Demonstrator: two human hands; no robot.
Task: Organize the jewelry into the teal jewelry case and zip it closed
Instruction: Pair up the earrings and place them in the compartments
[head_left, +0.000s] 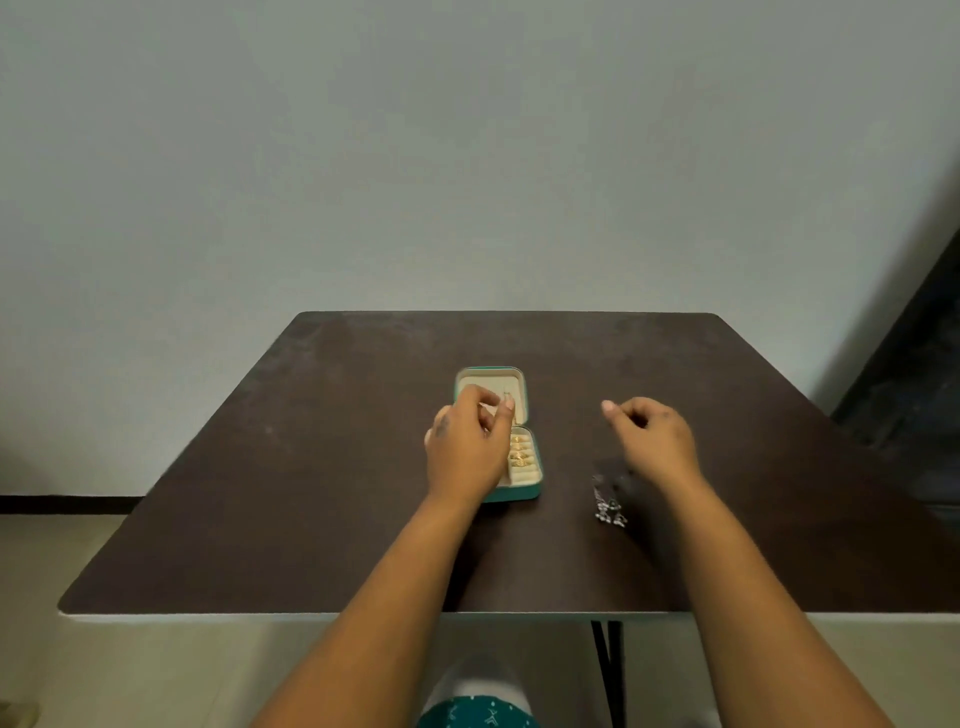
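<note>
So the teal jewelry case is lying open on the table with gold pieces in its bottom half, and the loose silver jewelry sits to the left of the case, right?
Not quite. The head view shows the loose silver jewelry to the right of the teal jewelry case, near the right hand. The rest holds: the case lies open on the table with gold pieces in its bottom half.

Single head-worn wide-angle view, looking forward and down over both forearms onto a dark table (311, 467). Wall (363, 156) fills the upper half; near table edge and floor at bottom. No second view.
</note>
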